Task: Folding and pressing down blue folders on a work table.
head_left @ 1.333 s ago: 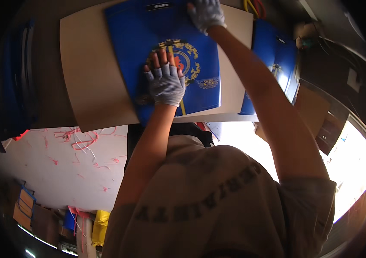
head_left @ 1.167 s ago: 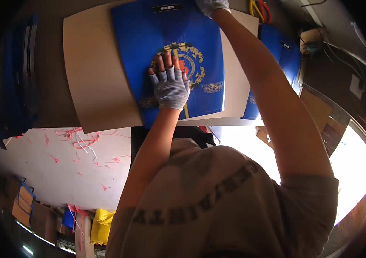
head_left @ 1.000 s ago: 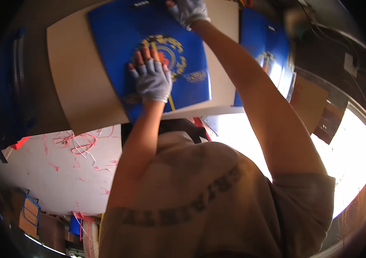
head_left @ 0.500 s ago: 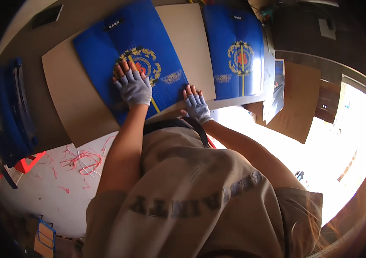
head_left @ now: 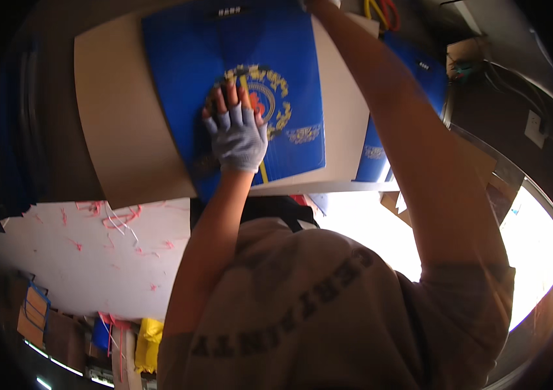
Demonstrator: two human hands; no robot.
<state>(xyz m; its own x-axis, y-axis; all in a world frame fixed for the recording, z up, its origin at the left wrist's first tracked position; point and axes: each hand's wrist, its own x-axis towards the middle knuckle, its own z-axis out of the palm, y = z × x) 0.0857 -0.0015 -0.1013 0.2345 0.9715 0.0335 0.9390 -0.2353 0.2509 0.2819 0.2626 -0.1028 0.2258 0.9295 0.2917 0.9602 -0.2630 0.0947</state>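
Note:
My left hand (head_left: 237,138), in a grey fingerless glove, lies flat with its fingers out on a blue printed sheet (head_left: 289,52). The sheet bears a gold wreath with a red emblem and a yellow stripe. Under it is a larger brown cardboard sheet (head_left: 120,110), showing on both sides. My right arm stretches forward across the board, and only a sliver of my right hand (head_left: 324,3) shows at the top edge; its fingers are out of sight. Another blue printed sheet (head_left: 372,153) lies to the right, partly hidden behind my right forearm.
Red and white string scraps (head_left: 120,218) litter the pale floor (head_left: 107,266) at left. Dark blue sheets (head_left: 13,149) stand at the far left. Yellow and red loops (head_left: 383,13) are at the top. A yellow bag (head_left: 149,344) and a brown carton (head_left: 34,315) lie lower left.
My right hand has left the board's near edge and reached far forward to the top edge of view. My left hand stays flat on the blue sheet. The view has shifted.

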